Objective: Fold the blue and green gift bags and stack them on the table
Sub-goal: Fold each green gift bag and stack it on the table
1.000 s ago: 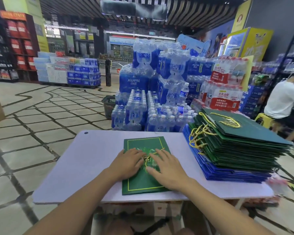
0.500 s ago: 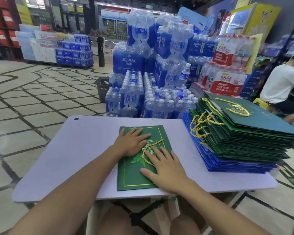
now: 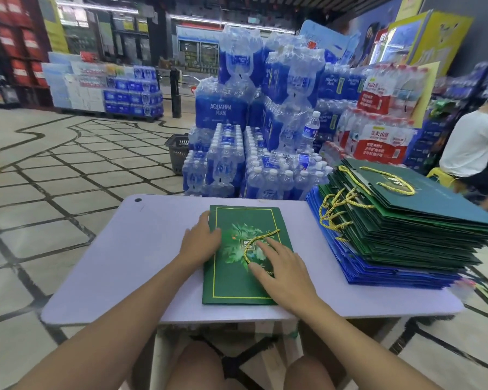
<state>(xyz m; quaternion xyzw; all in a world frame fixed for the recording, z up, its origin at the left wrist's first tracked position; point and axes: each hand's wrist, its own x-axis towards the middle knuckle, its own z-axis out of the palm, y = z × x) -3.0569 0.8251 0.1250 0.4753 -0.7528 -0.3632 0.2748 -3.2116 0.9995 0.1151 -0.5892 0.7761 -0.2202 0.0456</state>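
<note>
Only the head view to go on, so here's what it showed. The green bag lay flat in the middle of the worktop, its near edge close to the front rim. The left hand rested on the bag's left edge, fingers relaxed and holding nothing. The right hand pressed down on the middle with its fingers straight and spread, not gripping anything.

What worried me was the gold cord. It looped out on top of the bag and ran under the right palm. If it stayed there when the bag got stacked, I'd guess it would leave a lump, and the bags above would sit crooked. The bag also looked like stiff card, so it could well spring open once the pressure came off.

The bigger risk was the stack on the right: green bags over blue bags, fanned out and hanging past the worktop's right edge, with cords dangling off the left side. Another bag dropped on carelessly, or a sleeve catching those cords, could probably slide the top layers off onto the floor.

Packs of bottles stood just behind the worktop, so anything shoved back too far could tip off there too.
</note>
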